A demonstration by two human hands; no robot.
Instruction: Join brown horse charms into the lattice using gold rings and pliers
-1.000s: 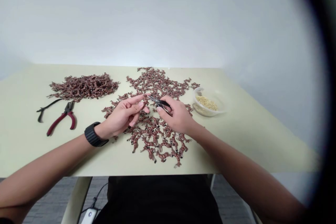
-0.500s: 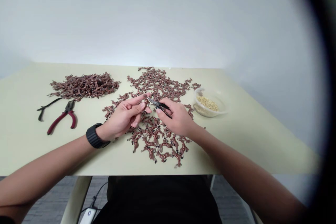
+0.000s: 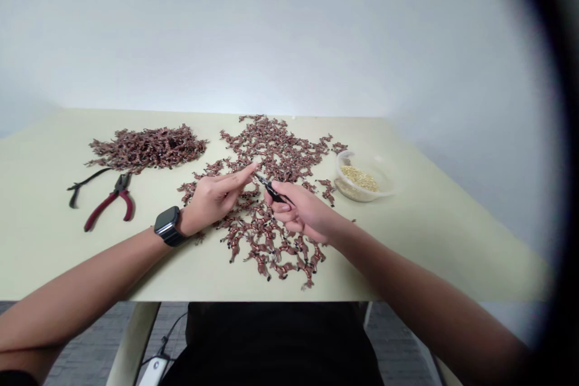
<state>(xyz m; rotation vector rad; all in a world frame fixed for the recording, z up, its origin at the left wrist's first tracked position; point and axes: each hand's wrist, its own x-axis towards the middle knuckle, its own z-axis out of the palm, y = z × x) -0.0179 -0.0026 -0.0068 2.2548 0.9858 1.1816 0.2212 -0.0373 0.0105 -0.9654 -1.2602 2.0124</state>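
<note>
My right hand (image 3: 303, 214) grips small black-handled pliers (image 3: 272, 188), their tips angled up and left. My left hand (image 3: 212, 196) is raised beside them, its extended index fingertip close to the pliers' tips. I cannot tell whether those fingers pinch something tiny. Both hands hover over a wide spread of small brown horse-like figures (image 3: 266, 148) with black-tipped legs, many linked together. A black smartwatch (image 3: 168, 226) sits on my left wrist.
A dense heap of the same brown figures (image 3: 147, 149) lies at the table's left. Red-handled pliers (image 3: 111, 205) and a black strap (image 3: 85, 183) lie before it. A clear bowl (image 3: 364, 178) holds pale grains at right. The pale table's front edge (image 3: 289, 300) runs near my body.
My left wrist has rolled, turning the watch face upward, and its fingers have straightened. My right hand has turned and tilted the pliers more steeply, their handles now lower right.
</note>
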